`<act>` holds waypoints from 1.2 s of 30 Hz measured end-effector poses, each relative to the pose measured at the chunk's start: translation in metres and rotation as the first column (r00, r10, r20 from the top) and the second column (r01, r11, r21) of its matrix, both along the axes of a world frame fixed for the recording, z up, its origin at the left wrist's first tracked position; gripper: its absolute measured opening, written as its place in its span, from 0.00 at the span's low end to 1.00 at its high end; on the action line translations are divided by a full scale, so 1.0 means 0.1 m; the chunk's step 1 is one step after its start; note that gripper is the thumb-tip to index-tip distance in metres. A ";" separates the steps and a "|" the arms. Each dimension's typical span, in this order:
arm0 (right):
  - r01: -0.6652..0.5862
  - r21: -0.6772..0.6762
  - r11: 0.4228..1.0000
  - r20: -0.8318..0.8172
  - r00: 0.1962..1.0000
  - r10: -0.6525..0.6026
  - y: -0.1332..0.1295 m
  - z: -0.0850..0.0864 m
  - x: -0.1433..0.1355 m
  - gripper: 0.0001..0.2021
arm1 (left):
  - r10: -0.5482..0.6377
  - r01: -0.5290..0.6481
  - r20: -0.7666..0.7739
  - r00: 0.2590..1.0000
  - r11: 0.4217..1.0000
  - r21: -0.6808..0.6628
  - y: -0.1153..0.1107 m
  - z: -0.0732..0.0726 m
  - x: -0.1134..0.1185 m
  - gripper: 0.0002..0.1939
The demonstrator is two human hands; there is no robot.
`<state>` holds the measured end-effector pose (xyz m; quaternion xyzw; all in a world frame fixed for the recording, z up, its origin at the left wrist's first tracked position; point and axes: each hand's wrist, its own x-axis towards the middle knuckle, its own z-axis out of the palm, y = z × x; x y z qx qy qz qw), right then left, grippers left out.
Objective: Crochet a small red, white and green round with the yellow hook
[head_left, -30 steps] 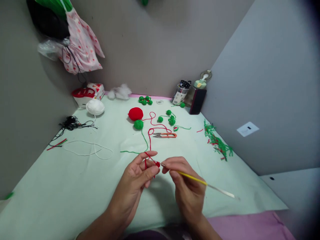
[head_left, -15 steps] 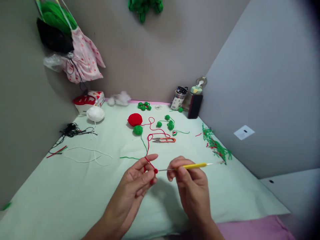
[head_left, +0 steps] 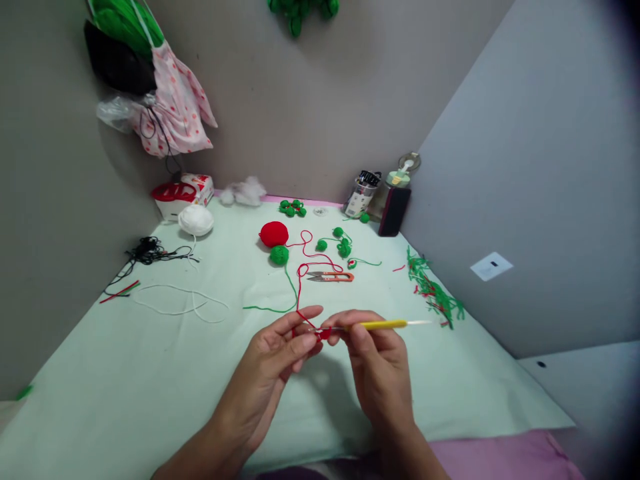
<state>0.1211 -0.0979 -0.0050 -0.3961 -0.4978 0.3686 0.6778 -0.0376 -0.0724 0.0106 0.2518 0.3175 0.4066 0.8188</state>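
Note:
My left hand (head_left: 283,350) pinches a small piece of red crochet work (head_left: 324,334) between thumb and fingers. A strand of red yarn (head_left: 299,293) runs over its raised index finger and back across the cloth to a red yarn ball (head_left: 274,235). My right hand (head_left: 377,353) is closed round a crochet hook with a yellow handle (head_left: 383,325). The hook's metal tip reaches left into the red piece, and the right fingertips are right beside that piece. A green yarn ball (head_left: 279,255) touches the red one.
Orange thread snips (head_left: 340,277) lie beyond my hands, near several green crocheted balls (head_left: 343,248). Yarn scraps (head_left: 433,290) are heaped at right. A phone (head_left: 395,211) leans by a pen cup (head_left: 360,195). White yarn (head_left: 196,221) and tangled black yarn (head_left: 149,251) lie at left.
My right hand has moved left, closer to the left hand. The hook now reaches further into the red piece, more of which shows. The whole view has shifted slightly.

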 end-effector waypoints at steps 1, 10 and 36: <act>-0.031 -0.024 0.999 -0.041 0.999 0.030 0.01 0.02 0.01 0.08 | 0.001 -0.001 0.003 1.000 1.000 -0.004 0.00 0.01 -0.01 0.18; 0.021 0.338 0.941 0.643 0.725 -0.247 -0.14 0.02 0.00 0.15 | 0.169 -0.152 -0.116 0.979 0.978 0.142 -0.03 -0.01 0.02 0.23; 0.081 0.300 0.950 0.589 0.768 -0.252 -0.11 0.06 0.00 0.16 | 0.067 -0.038 -0.174 0.982 0.985 0.166 0.02 -0.01 0.04 0.23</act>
